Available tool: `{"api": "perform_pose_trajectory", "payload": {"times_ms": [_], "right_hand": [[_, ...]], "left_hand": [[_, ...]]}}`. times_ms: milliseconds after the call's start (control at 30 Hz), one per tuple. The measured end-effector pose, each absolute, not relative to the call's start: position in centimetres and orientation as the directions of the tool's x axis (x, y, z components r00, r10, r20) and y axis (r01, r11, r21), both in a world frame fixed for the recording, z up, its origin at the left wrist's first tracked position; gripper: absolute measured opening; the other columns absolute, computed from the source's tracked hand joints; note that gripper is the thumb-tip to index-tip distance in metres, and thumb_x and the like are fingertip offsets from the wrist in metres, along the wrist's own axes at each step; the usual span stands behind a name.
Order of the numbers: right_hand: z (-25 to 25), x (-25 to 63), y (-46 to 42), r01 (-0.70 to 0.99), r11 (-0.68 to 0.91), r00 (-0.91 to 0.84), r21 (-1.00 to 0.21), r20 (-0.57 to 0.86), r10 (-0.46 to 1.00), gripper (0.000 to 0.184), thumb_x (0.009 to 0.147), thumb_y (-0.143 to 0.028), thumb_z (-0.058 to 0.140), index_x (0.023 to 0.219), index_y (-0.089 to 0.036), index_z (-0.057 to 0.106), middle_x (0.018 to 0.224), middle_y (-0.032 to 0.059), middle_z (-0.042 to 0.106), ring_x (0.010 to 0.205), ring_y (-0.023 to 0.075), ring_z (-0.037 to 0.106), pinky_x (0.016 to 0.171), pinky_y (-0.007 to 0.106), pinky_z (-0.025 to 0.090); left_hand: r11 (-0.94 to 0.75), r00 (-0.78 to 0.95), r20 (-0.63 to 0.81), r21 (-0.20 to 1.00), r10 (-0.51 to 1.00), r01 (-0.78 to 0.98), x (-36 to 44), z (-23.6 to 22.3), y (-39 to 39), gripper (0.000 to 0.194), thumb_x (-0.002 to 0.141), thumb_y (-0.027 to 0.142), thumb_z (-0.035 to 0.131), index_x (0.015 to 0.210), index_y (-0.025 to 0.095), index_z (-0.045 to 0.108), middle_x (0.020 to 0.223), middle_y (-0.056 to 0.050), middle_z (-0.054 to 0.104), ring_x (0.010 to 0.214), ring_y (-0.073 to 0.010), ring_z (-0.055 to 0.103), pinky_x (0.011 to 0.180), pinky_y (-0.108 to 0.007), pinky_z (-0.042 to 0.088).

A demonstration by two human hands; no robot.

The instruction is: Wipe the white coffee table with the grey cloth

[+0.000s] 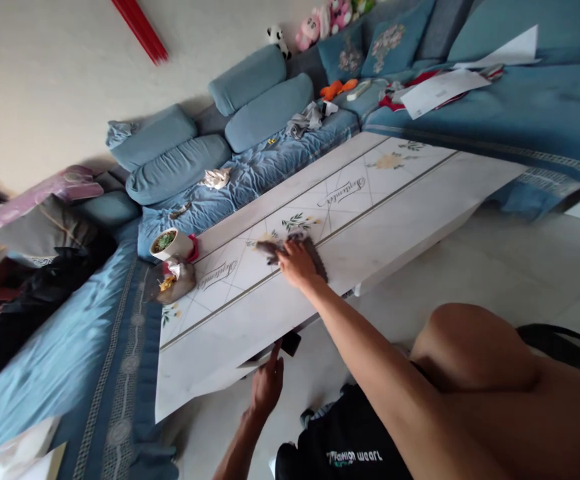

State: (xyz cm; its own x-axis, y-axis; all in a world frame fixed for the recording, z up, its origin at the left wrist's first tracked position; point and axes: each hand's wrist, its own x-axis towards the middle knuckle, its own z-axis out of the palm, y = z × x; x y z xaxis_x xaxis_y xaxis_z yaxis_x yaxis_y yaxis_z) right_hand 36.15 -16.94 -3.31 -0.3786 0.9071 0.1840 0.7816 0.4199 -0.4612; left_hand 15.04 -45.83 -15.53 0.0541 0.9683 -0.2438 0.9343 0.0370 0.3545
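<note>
My right hand (297,264) reaches across the long white coffee table (395,207) and presses a dark grey cloth (315,257) onto its printed top. The cloth is bunched around the fingers and slightly blurred. Below the table's front edge is my left hand (269,383), its index finger stretched up toward the edge and its other fingers partly bent. I see nothing held in it. Close to that fingertip is a small dark, square-looking part (291,343) under the tabletop; whether it is a separate object I cannot tell.
On the table's left end stand a white potted succulent (169,244) and a see-through container (177,280) with small things inside. A blue sofa (250,167) with cushions wraps the far and left sides. Papers (445,92) and clothes lie on it. My bare knee (470,347) is at the right.
</note>
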Motion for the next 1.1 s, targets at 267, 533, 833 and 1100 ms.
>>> {"api": "perform_pose_trajectory", "payload": {"times_ms": [267,533,833,1100], "right_hand": [[-5.3,47.5,-16.8,0.717,0.564,-0.51,-0.409,0.243,0.825,0.05,0.118,-0.029,0.053,0.164,-0.019,0.069,0.18,0.0155,0.053,0.168,0.0352,0.047,0.142,0.056,0.034],[-2.8,41.1,-14.1,0.854,0.259,-0.186,-0.451,0.201,0.962,0.05,0.114,-0.022,0.054,0.16,-0.009,0.07,0.178,0.0262,0.051,0.168,0.0456,0.041,0.139,0.072,0.032],[-5.3,40.0,-20.6,0.642,0.64,-0.614,-0.423,0.217,0.759,0.05,0.118,-0.033,0.054,0.165,-0.02,0.067,0.182,0.0139,0.05,0.17,0.0346,0.043,0.143,0.056,0.034],[-4.2,50.3,-11.8,0.905,0.116,-0.006,-0.408,0.261,0.965,0.053,0.117,-0.024,0.052,0.164,-0.003,0.064,0.177,0.0317,0.048,0.168,0.0482,0.04,0.137,0.076,0.029]], "left_hand": [[0.121,-0.254,0.373,0.345,0.893,0.931,2.9,-2.2,-41.2,0.053,0.117,0.047,0.049,0.158,0.022,0.07,0.102,-0.006,0.08,0.072,-0.0174,0.072,0.072,-0.03,0.062],[0.181,-0.26,0.267,0.287,0.928,0.941,-2.4,-7.0,-34.5,0.064,0.116,0.05,0.04,0.165,0.013,0.06,0.176,-0.025,0.053,0.169,-0.0401,0.046,0.142,-0.065,0.034],[0.188,-0.256,0.233,0.277,0.938,0.942,-2.8,-6.7,-35.1,0.068,0.118,0.054,0.04,0.169,0.013,0.059,0.179,-0.023,0.05,0.169,-0.0399,0.045,0.143,-0.063,0.035],[0.186,-0.263,0.257,0.291,0.93,0.939,-2.4,-6.9,-35.2,0.065,0.12,0.052,0.037,0.167,0.015,0.061,0.176,-0.021,0.053,0.167,-0.0384,0.048,0.143,-0.061,0.035]]}}
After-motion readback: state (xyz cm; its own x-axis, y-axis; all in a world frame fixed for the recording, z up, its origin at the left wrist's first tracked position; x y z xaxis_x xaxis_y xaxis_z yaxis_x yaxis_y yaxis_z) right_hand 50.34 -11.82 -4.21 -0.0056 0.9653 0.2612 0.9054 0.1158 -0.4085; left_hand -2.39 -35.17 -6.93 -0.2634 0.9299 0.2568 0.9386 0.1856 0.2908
